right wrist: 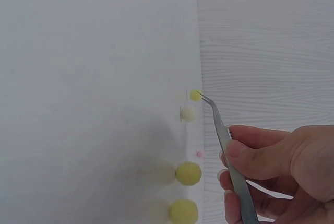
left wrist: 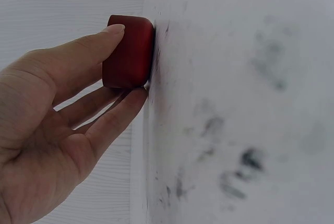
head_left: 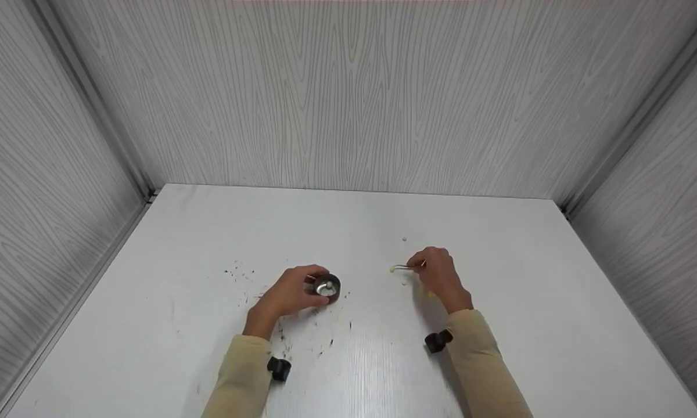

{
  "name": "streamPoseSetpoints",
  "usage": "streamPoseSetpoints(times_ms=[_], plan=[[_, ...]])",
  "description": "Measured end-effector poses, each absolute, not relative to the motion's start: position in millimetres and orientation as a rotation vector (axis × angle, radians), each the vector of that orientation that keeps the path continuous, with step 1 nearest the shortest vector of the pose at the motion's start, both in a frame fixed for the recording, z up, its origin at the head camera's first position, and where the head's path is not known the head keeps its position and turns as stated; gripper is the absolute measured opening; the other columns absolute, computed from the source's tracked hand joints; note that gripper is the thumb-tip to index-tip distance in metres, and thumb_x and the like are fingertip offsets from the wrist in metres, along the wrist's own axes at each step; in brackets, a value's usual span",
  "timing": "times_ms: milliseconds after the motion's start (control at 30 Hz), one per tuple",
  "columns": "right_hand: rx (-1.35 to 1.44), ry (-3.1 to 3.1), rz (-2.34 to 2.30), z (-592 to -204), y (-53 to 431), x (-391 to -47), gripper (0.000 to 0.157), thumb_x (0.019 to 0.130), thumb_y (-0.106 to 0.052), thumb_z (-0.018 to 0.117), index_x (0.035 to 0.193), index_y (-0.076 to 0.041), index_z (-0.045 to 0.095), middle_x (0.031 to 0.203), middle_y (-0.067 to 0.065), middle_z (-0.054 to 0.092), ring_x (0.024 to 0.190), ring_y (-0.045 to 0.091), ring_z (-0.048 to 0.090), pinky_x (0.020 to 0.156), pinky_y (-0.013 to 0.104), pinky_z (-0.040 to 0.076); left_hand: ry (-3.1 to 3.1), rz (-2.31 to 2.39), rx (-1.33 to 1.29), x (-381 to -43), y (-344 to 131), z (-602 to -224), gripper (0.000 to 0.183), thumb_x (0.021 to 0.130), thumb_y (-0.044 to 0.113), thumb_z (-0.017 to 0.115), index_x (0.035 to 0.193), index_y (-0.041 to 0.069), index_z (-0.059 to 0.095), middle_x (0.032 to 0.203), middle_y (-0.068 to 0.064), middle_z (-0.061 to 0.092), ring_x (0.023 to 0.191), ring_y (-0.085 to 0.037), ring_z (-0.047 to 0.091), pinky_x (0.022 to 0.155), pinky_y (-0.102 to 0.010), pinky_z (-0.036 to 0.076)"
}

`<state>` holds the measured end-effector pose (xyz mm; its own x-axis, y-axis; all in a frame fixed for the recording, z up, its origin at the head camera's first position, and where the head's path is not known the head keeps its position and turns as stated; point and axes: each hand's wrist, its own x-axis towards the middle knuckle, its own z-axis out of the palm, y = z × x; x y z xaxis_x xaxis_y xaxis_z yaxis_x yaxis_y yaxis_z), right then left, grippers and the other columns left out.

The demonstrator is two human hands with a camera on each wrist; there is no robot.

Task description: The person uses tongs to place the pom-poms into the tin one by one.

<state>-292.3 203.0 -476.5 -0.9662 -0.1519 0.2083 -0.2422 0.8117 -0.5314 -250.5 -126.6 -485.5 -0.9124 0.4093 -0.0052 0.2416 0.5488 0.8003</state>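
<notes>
My left hand [head_left: 293, 290] holds a small round cup [head_left: 334, 295] between thumb and fingers, low at the table. Its wall is dark red in the left wrist view, where the cup [left wrist: 128, 51] stands beside my thumb; the head view shows a shiny inside with a pale little ball [head_left: 329, 285] in it. To the right, my right hand [head_left: 438, 273] pinches bent-tip metal tweezers [right wrist: 237, 179]. At the tweezers' tips is a small yellow ball [right wrist: 195, 95]. A whitish ball [right wrist: 188, 114], a tiny pink ball [right wrist: 200, 154] and larger yellow balls [right wrist: 188, 174] are near this hand.
Another pale ball [head_left: 405, 239] lies farther back on the white table [head_left: 348, 360]. Dark specks and smudges [head_left: 284, 342] are scattered around the left hand. Wood-grain panels [head_left: 348, 98] stand at the back and both sides. A black wrist camera [head_left: 279, 368] sits on the left sleeve.
</notes>
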Motion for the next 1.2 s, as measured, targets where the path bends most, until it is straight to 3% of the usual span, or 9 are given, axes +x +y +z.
streamPoseSetpoints(times_ms=[1200], plan=[[0.573, -2.748, 1.009, -446.3, 156.7, -271.8, 0.018, 0.086, 0.012, 0.073, 0.089, -0.003, 0.083, 0.091, 0.012, 0.077, 0.088, 0.029, 0.073, 0.077, 0.041, 0.062, 2.585, 1.311, 0.518, -249.6, -125.9, -486.1, 0.052, 0.089, 0.01, 0.081, 0.137, 0.006, 0.063, 0.134, -0.016, 0.068, 0.127, -0.039, 0.064, 0.107, -0.055, 0.052]])
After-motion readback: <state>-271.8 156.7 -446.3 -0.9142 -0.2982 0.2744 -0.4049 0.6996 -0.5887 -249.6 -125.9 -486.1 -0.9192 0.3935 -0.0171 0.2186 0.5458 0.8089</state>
